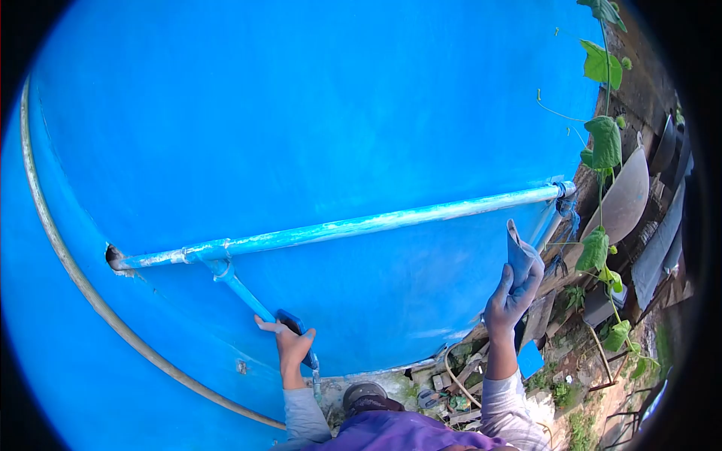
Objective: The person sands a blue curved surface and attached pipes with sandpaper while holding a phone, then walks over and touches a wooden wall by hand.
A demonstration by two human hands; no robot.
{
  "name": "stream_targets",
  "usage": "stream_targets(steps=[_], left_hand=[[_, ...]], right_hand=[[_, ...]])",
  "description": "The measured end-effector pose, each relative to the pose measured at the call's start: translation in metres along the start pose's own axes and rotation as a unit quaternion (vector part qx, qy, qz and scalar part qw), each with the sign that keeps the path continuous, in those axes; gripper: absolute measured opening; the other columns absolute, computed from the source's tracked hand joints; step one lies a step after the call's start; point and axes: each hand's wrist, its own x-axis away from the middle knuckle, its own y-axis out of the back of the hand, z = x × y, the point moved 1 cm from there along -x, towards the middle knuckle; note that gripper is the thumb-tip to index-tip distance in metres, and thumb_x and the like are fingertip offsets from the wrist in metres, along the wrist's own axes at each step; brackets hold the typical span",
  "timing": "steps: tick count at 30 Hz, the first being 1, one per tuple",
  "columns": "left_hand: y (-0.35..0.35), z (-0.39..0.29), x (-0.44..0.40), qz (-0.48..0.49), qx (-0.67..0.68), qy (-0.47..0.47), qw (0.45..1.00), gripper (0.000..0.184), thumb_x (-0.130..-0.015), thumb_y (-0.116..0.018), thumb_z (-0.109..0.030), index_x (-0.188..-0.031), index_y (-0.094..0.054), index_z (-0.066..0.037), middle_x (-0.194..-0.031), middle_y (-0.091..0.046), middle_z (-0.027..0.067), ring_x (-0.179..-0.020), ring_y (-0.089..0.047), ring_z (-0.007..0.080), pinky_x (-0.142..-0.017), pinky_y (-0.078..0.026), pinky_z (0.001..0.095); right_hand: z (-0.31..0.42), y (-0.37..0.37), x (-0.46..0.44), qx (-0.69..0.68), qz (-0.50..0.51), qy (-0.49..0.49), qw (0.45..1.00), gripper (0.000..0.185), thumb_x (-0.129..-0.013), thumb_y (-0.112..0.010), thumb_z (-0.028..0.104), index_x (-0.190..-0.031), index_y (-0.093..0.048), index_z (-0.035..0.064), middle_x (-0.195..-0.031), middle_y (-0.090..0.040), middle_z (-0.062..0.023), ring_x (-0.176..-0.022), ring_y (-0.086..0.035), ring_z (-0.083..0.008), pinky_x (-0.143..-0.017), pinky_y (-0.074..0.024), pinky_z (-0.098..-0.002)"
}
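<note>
Left hand [293, 346] wrapped around a dark phone-like object [290, 322], in front of a slanting branch pipe [251, 299]; contact between them is hard to tell. Right hand [511, 304] gripping a folded grey sheet [517, 250], probably doubled over for firmness. Beyond, a paint-streaked pipe [376, 222] crosses a blue wall [301, 113], its right end bound with cord [574, 215], seemingly for support.

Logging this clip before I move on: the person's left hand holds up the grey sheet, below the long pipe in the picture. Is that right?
No, the hand is wrong. The head view shows the right hand holding up the grey sheet, below the long pipe.
</note>
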Motion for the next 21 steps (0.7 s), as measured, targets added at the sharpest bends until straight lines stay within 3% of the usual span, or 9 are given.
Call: stream_targets(steps=[1,3,6,11,13,14,17,18,21], left_hand=[[0.006,-0.009,-0.003,0.099,-0.029,0.069,0.992,0.104,-0.07,-0.074,-0.004,-0.142,0.001,0.01,-0.123,-0.045,0.0254,-0.104,-0.054,0.0323,-0.085,-0.048,0.0387],[0.005,-0.002,-0.007,0.2,-0.055,0.137,0.968,0.121,-0.071,-0.075,-0.007,-0.146,0.018,0.008,-0.138,-0.037,0.0346,-0.116,-0.052,0.0394,-0.095,-0.047,0.0411],[0.001,0.023,-0.006,0.122,-0.051,0.085,0.988,0.117,-0.071,-0.074,-0.007,-0.147,0.015,0.009,-0.14,-0.035,0.0368,-0.123,-0.047,0.042,-0.1,-0.043,0.0435],[0.002,0.014,-0.001,0.099,-0.024,0.064,0.993,0.119,-0.072,-0.073,-0.003,-0.147,0.02,0.005,-0.137,-0.038,0.0322,-0.118,-0.049,0.0392,-0.098,-0.043,0.0437],[0.003,0.008,-0.001,0.107,0.001,0.065,0.992,0.12,-0.072,-0.073,-0.002,-0.147,0.022,0.003,-0.136,-0.039,0.0301,-0.116,-0.049,0.038,-0.097,-0.044,0.0434],[0.005,0.01,-0.001,0.104,0.008,0.07,0.992,0.121,-0.072,-0.074,-0.002,-0.147,0.022,0.002,-0.136,-0.04,0.0286,-0.115,-0.049,0.0371,-0.097,-0.044,0.043],[0.006,0.007,0.002,0.078,0.02,0.067,0.994,0.117,-0.072,-0.073,0.0,-0.148,0.015,0.001,-0.135,-0.041,0.0264,-0.116,-0.049,0.034,-0.097,-0.044,0.0408],[0.004,0.003,0.004,0.059,0.025,0.055,0.996,0.111,-0.072,-0.071,0.002,-0.15,0.008,0.002,-0.135,-0.041,0.0256,-0.118,-0.05,0.0318,-0.097,-0.045,0.0391],[0.001,-0.019,0.01,0.017,-0.045,0.049,0.998,0.123,-0.072,-0.072,0.001,-0.148,0.024,-0.004,-0.141,-0.035,0.0293,-0.121,-0.048,0.0358,-0.1,-0.043,0.0409]], right_hand=[[0.0,-0.001,-0.012,0.097,-0.005,0.028,0.995,0.026,-0.099,-0.053,0.004,-0.122,-0.05,-0.0045,-0.128,-0.051,-0.0168,-0.118,-0.05,-0.0279,-0.103,-0.0361,-0.0369],[-0.003,-0.005,-0.031,0.132,-0.018,0.04,0.99,0.031,-0.098,-0.052,0.001,-0.129,-0.054,-0.0039,-0.126,-0.054,-0.016,-0.12,-0.049,-0.0283,-0.102,-0.0369,-0.0373],[-0.014,-0.015,-0.051,0.134,-0.029,0.014,0.99,0.037,-0.095,-0.054,0.0,-0.131,-0.061,0.0066,-0.132,-0.063,-0.0053,-0.118,-0.052,-0.0285,-0.101,-0.0368,-0.0369],[0.028,-0.046,-0.04,0.168,0.12,0.146,0.968,0.028,-0.093,-0.056,0.002,-0.116,-0.07,0.0086,-0.118,-0.071,-0.0022,-0.115,-0.054,-0.0215,-0.098,-0.0349,-0.0349],[0.026,-0.041,-0.045,0.224,0.112,0.135,0.959,0.03,-0.093,-0.055,0.001,-0.117,-0.07,0.0106,-0.118,-0.071,-0.0014,-0.114,-0.054,-0.0212,-0.094,-0.0343,-0.0326],[0.008,-0.036,-0.058,0.23,0.061,0.168,0.957,0.027,-0.098,-0.051,0.004,-0.12,-0.067,0.0044,-0.125,-0.068,-0.0077,-0.103,-0.058,-0.017,-0.093,-0.0348,-0.031],[-0.033,-0.015,-0.074,0.204,-0.061,-0.039,0.976,0.029,-0.096,-0.051,0.001,-0.121,-0.065,0.0019,-0.13,-0.064,-0.0097,-0.103,-0.06,-0.0162,-0.088,-0.0371,-0.0323],[-0.032,-0.016,-0.071,0.203,-0.056,-0.035,0.977,0.029,-0.096,-0.051,0.001,-0.121,-0.065,0.0019,-0.13,-0.064,-0.0097,-0.103,-0.06,-0.0162,-0.088,-0.0371,-0.0323],[0.014,-0.037,-0.046,0.201,0.123,0.193,0.952,0.03,-0.094,-0.052,0.0,-0.121,-0.065,0.0,-0.127,-0.066,-0.0091,-0.096,-0.059,-0.0213,-0.086,-0.0394,-0.0347]])
